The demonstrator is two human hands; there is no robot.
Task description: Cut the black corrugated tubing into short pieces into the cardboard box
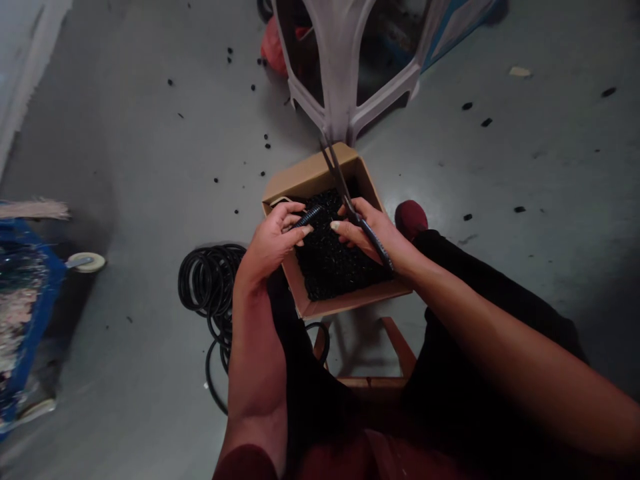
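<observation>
My left hand (pixel 280 237) pinches a short black ribbed piece of tube (pixel 309 217) between thumb and fingers. In my right hand (pixel 367 230) is a pair of dark scissors (pixel 340 179), lying across the fingers with the blades pointing away from me and slightly apart at the tips. The right thumb and fingertips come close together; whether they hold a small piece too, I cannot tell. Both hands are over an open cardboard box (pixel 320 308) that holds many small black pieces (pixel 340 267).
A coil of black hose (pixel 200 277) lies on the floor left of my legs. Beyond the box stands a pale plastic stool (pixel 340 67), with a red bag (pixel 273 47) beside it. A blue wheeled crate (pixel 37 320) is at far left. Small black bits dot the grey floor.
</observation>
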